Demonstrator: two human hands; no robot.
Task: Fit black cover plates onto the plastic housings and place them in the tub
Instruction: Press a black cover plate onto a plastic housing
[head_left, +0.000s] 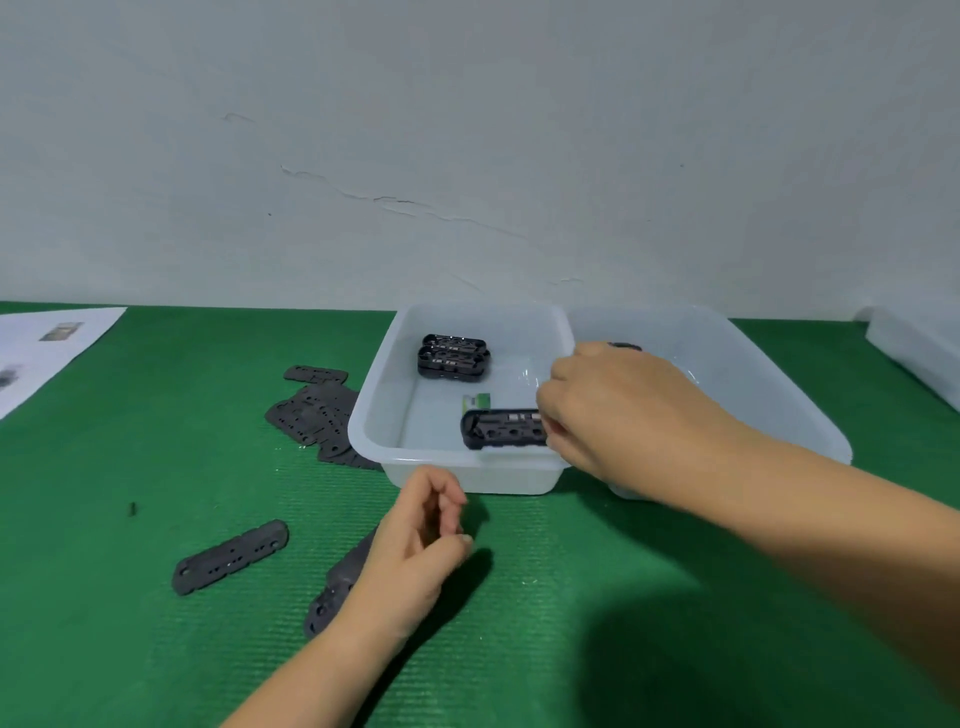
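Note:
My right hand (618, 415) reaches over the near rim of the left white tub (374, 415) and grips one end of a black plastic housing (501, 428) held just inside it. Two more black housings (453, 357) sit stacked at the back of that tub. My left hand (415, 545) hovers over the green mat with fingers loosely curled, holding nothing. It covers part of a black cover plate (337, 587) lying under it. Another cover plate (231, 556) lies to the left. A pile of cover plates (317, 415) sits beside the tub's left wall.
A second white tub (737, 374) stands right of the first, a dark part (623, 346) showing behind my right hand. A green-and-white card (477, 401) lies in the left tub. Printed paper (47, 348) is far left, a white container (919, 343) far right, a small black bit (133, 509) on the mat.

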